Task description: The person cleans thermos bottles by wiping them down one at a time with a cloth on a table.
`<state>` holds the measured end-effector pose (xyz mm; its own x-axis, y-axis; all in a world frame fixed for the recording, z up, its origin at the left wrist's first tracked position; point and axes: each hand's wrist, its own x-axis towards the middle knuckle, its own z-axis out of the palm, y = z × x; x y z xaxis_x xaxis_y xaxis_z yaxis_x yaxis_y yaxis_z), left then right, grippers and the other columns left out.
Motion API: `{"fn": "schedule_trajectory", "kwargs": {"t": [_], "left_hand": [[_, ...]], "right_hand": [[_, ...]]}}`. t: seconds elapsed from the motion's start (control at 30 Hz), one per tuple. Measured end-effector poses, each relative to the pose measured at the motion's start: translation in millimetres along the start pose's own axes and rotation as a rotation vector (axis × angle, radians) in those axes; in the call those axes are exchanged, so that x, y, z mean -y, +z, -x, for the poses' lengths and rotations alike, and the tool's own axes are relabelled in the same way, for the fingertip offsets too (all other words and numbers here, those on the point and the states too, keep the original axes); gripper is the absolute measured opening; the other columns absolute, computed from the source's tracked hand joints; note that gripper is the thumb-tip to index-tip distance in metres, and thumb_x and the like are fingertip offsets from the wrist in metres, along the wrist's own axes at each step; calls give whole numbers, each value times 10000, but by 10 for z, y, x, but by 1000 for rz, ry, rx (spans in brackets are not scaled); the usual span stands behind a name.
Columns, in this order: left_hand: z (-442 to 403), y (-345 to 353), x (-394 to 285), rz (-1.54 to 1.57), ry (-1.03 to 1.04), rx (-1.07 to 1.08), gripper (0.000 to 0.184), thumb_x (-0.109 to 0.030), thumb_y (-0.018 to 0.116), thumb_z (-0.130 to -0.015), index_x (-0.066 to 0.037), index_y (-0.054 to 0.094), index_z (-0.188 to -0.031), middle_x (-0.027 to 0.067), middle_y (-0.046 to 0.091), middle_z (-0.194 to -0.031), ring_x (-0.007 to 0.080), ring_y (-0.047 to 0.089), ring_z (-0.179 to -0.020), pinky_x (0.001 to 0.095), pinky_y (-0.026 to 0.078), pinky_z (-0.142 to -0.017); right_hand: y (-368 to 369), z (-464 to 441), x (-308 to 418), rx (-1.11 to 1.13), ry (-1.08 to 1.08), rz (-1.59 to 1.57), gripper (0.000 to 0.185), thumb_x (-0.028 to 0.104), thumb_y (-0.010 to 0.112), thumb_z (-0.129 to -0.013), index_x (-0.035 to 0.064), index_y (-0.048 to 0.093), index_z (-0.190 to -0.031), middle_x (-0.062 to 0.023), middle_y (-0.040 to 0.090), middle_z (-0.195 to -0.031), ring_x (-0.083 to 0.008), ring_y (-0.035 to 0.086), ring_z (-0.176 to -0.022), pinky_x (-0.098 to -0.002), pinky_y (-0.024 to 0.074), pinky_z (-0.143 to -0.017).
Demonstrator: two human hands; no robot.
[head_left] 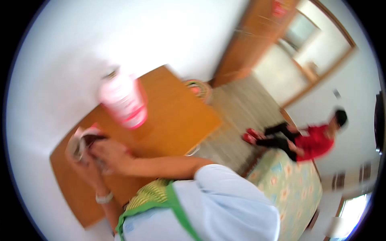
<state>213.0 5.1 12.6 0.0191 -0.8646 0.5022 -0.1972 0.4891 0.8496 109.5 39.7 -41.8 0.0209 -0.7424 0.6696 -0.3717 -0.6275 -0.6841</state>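
Observation:
My left hand point(87, 170), with a white band at the wrist, is closed around a pale, rounded, cup-like thing point(75, 148) over the near left part of the wooden table point(173, 108). Right up against it, my right hand point(109, 154) has its fingers bent at a dark reddish-brown thing point(91, 139). Motion blur hides what kind of things these are, and whether the two are joined. Just beyond both hands stands a large pink and white container point(122, 100) with a dark top, close to the wall.
A person in a red top point(315, 144) sits on a bed with a floral cover point(287, 188) at the right. Behind the table, a patterned round container point(199, 90) is on the floor near the wooden door point(253, 36). A doorway opens onto another room.

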Motion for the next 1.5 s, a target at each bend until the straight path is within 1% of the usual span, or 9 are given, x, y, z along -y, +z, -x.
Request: {"fn": "schedule_trajectory", "kwargs": {"t": [0.17, 0.27, 0.53, 0.87, 0.93, 1.13, 1.27, 1.43, 1.5], "left_hand": [[41, -207, 403, -462, 120, -146, 635, -347, 618, -910, 38, 403, -1368, 228, 495, -1346, 336, 512, -1219, 408, 440, -994], [13, -292, 633, -509, 133, -161, 718, -393, 632, -893, 42, 358, -1395, 242, 454, -1380, 348, 466, -1266, 417, 421, -1020], [42, -266, 597, -408, 116, -127, 679, -323, 646, -897, 35, 356, -1397, 213, 461, -1380, 317, 484, -1250, 404, 422, -1014], [-52, -260, 397, -322, 91, -124, 557, -245, 665, -895, 36, 453, -1327, 177, 547, -1282, 275, 542, -1166, 379, 420, -996], [-195, -268, 342, -89, 112, 80, 448, -178, 698, -867, 43, 538, -1223, 147, 608, -1169, 231, 591, -1052, 356, 451, -942], [-106, -211, 343, -117, 136, -155, 358, -149, 772, -779, 5, 617, -1063, 113, 646, -1016, 195, 619, -921, 319, 485, -829], [-85, -254, 518, -323, 195, -262, 527, -268, 811, -733, -15, 576, -1130, 146, 611, -1069, 301, 583, -992, 399, 445, -878], [-64, -189, 420, -414, 142, -191, 557, -239, 776, -803, 11, 507, -1222, 113, 543, -1172, 217, 541, -1087, 344, 437, -932], [-68, -180, 395, -381, 149, -234, 570, -325, 783, -764, -32, 534, -1184, 132, 590, -1119, 312, 536, -1063, 420, 401, -930]], "right_hand": [[132, -98, -296, -151, -177, 149, 493, 39, 628, -738, -2, 543, -1221, -161, 477, -1278, -369, 447, -1192, -422, 377, -1019], [267, -137, -326, -87, 4, 43, 458, -10, 592, -762, -11, 543, -1217, -169, 488, -1274, -364, 448, -1189, -410, 377, -1023], [254, 95, -79, 5, 109, 20, 496, -1, 594, -792, -27, 503, -1279, -199, 445, -1347, -356, 415, -1267, -416, 342, -1066], [250, 215, -130, 91, 37, 120, 550, 217, 556, -893, -60, 420, -1348, -223, 368, -1420, -358, 304, -1363, -466, 252, -1115], [409, 257, -264, -69, -96, 230, 560, 156, 605, -846, -37, 438, -1345, -220, 379, -1413, -356, 325, -1355, -461, 272, -1110], [354, 92, -333, -150, -81, 203, 438, 24, 534, -822, -44, 516, -1254, -199, 484, -1342, -375, 450, -1262, -454, 365, -1061], [120, -374, -403, -18, 43, 73, 319, -6, 516, -863, 37, 607, -1166, -195, 580, -1227, -360, 524, -1185, -412, 429, -999], [-44, -922, -597, 223, 152, -125, 263, 19, 492, -880, 29, 641, -1096, -192, 646, -1096, -350, 614, -1033, -386, 490, -897], [-25, -1152, -654, 312, 201, -148, 259, 57, 469, -894, 21, 657, -1069, -184, 659, -1068, -343, 619, -1024, -371, 488, -898]]}}
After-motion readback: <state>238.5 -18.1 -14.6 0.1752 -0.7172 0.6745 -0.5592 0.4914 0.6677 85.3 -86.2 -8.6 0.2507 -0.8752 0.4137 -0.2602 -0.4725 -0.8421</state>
